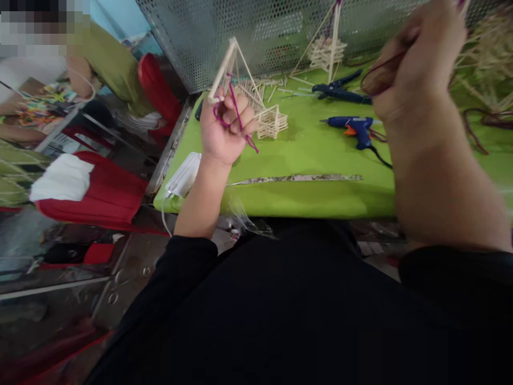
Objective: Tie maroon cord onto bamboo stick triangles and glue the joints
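The left hand (225,131) holds sticks (222,68) and purple cord (238,111).

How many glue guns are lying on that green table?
1: the blue glue gun lies on the green table, nearer the wearer than the pliers and just left of the right forearm, which could hide another.

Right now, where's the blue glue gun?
In the head view, the glue gun lies on the green table, right of the picture's middle, just below the dark pliers and below and left of the right hand.
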Demonstrator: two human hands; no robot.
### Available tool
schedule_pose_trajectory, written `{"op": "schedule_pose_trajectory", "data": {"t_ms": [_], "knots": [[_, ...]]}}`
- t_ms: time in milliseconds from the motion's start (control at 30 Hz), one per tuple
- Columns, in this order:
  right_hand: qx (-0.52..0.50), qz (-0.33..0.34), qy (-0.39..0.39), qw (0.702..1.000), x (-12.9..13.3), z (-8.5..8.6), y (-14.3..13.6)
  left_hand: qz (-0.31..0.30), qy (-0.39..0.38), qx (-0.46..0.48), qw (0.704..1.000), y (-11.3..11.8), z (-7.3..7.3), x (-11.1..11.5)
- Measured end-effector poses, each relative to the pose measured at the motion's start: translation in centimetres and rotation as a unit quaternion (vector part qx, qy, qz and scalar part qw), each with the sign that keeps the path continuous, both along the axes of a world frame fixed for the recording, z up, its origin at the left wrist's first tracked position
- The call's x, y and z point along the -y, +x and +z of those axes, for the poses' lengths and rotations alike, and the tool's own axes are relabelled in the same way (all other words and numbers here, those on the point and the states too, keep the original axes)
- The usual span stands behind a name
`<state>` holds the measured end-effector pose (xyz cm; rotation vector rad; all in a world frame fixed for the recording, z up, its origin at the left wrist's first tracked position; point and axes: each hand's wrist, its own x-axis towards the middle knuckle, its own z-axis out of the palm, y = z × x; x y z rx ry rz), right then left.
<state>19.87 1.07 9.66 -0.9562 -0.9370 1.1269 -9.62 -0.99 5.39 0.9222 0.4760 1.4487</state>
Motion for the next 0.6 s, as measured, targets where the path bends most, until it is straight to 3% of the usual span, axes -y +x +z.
{"op": "schedule_pose_trajectory", "data": {"t_ms": [133, 233, 333, 433, 600], "knots": [[0.105, 0.060, 0.058, 0.991, 2.9, -2.0, -2.8, -0.020, -0.061, 0.028, 0.998, 0.5, -0.3, 0.2], [0.197, 0.038, 0.155, 0.967, 3.8, -3.8, -3.9, -0.031, -0.076, 0.024, 0.996, 0.7, -0.5, 0.4], [0.254, 0.027, 0.234, 0.938, 3.9, -5.0, -4.4, -0.079, -0.067, 0.011, 0.995, 0.8, -0.7, 0.7], [0.275, 0.043, 0.226, 0.934, 4.0, -5.4, -4.6, -0.125, -0.079, -0.001, 0.989, 1.1, -0.6, 1.2], [0.226, 0.069, 0.279, 0.931, 5.1, -5.4, -5.4, -0.116, -0.127, -0.021, 0.985, 1.9, -0.4, 1.8]]}}
